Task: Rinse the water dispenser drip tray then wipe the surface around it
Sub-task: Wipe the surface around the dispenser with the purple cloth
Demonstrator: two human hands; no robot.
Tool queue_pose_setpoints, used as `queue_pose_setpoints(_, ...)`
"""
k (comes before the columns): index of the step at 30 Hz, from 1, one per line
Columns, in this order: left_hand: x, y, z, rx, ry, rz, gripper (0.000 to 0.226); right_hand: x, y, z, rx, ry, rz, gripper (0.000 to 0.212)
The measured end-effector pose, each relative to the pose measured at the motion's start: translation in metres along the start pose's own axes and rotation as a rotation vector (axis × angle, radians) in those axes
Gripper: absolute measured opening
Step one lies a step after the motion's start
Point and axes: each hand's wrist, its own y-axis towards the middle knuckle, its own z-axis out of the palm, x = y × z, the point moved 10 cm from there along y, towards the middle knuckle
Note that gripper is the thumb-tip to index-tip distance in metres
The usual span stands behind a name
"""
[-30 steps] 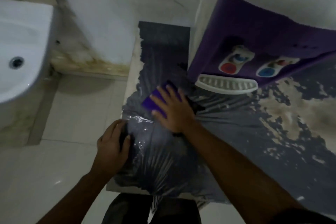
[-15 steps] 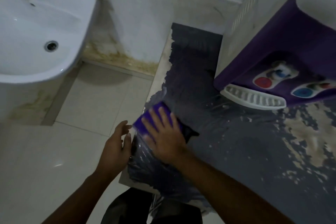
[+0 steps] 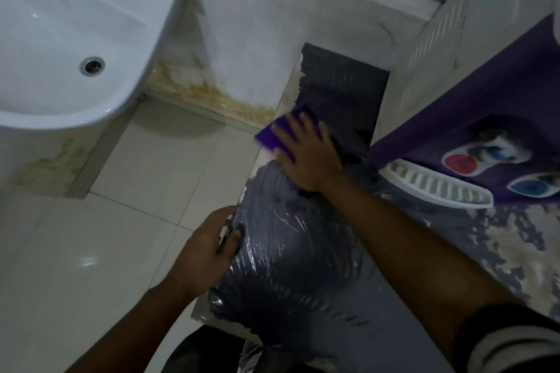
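Drip tray [image 3: 436, 188] seated back in dispenser [image 3: 485, 76] front, under red and blue taps, at approx 3 o'clock of frame; white, slotted, looks in place, so rinse step prob done and wipe step under way.

Purple sponge [image 3: 274, 135] now at far-left edge of worktop [image 3: 378, 288], approx 9 o'clock from tray, beside dispenser's left side. Pressed flat under right hand [image 3: 306, 157], fingers spread over it, palm down; not a closed grip, more a flat push. Vs 0.5 s ago: sponge and right hand gone from near edge, close to the body, up toward 12 o'clock along left strip of worktop. Vs 1 s ago: same, further still from start spot. Reads as one long forward stroke, or back-and-forth pass, along the strip left of dispenser.

Left hand [image 3: 209, 248] at near-left worktop edge, approx 7 o'clock from sponge, fingers curled over the rim onto crinkled clear film covering dark top; holding film/edge down, prob to stop it bunching. Half open 0.5 s ago, now clamped on edge.

Meaning for task: left side getting covered; area right of tray, approx 4 o'clock, patchy and flaking, not yet reached in this frame. Can't tell if surface wet or just glossy film.

Outward: white basin [image 3: 75, 39] at 10 o'clock, well apart, pale tiled floor [image 3: 106, 221] between, stained wall base [image 3: 212, 94] behind.
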Motion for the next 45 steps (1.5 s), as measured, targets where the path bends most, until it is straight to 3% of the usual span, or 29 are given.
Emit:
queue_pose_setpoints(4,-0.010,-0.004,0.000,0.017,-0.062,0.009,0.034,-0.069,0.045,-0.019,-0.016,0.150,0.412,0.063)
queue_pose_setpoints(7,-0.007,-0.010,0.001,0.022,-0.081,0.019,0.037,-0.071,0.047,-0.016,-0.002,0.189,0.524,0.062)
queue_pose_setpoints(12,0.020,-0.018,-0.015,-0.143,-0.212,-0.093,0.042,-0.007,-0.009,-0.001,-0.053,0.172,0.459,0.061)
queue_pose_setpoints(18,-0.003,-0.022,-0.029,-0.288,-0.040,0.016,0.039,0.112,-0.121,0.040,-0.001,0.208,0.260,0.059)
queue_pose_setpoints(22,-0.035,-0.023,-0.005,-0.190,0.084,0.162,0.031,0.154,-0.195,0.067,0.008,0.189,0.050,0.051)
queue_pose_setpoints(25,-0.066,-0.027,0.034,-0.044,0.152,0.328,0.028,0.140,-0.242,0.070,-0.012,0.191,0.017,0.053)
queue_pose_setpoints(27,-0.081,-0.030,0.066,0.053,0.204,0.406,0.031,0.109,-0.269,0.069,-0.037,0.201,0.116,0.056)
queue_pose_setpoints(30,-0.095,-0.038,0.116,0.181,0.295,0.479,0.035,0.035,-0.319,0.067,-0.074,0.247,0.433,0.057)
queue_pose_setpoints(38,-0.128,-0.044,0.205,0.357,0.376,0.565,0.040,-0.128,-0.477,0.068,-0.141,0.255,1.113,0.062)
queue_pose_setpoints(45,-0.161,-0.013,0.236,0.315,0.368,0.534,0.041,-0.180,-0.495,0.064,-0.133,0.224,1.220,0.066)
